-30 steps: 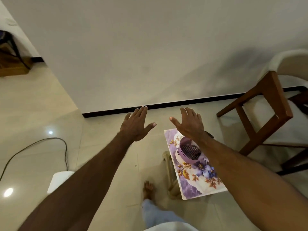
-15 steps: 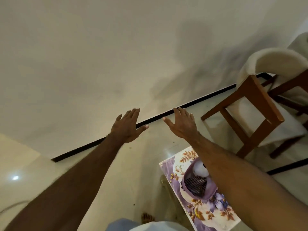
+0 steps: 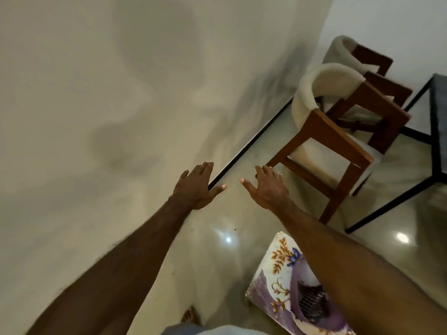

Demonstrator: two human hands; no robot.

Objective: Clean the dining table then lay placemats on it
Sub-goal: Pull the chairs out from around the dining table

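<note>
My left hand (image 3: 196, 187) and my right hand (image 3: 269, 189) are stretched out in front of me, palms down, fingers apart, holding nothing. Below my right forearm lies a flowered purple-and-white placemat (image 3: 278, 274) on a small low stool, with a purple basket (image 3: 312, 303) resting on it. At the far right edge a dark table (image 3: 439, 131) with a black metal frame is partly in view.
A plain wall (image 3: 121, 93) with a black skirting fills the left and centre. Two wooden chairs with cream cushions, the nearer chair (image 3: 338, 131) and the farther chair (image 3: 358, 56), stand against the table. Glossy tiled floor (image 3: 229, 250) lies between me and them. My foot shows at the bottom.
The view has swung right and upward: the chairs and table have come into view, the stool with the placemat has slid toward the bottom. Both hands stay outstretched and empty.
</note>
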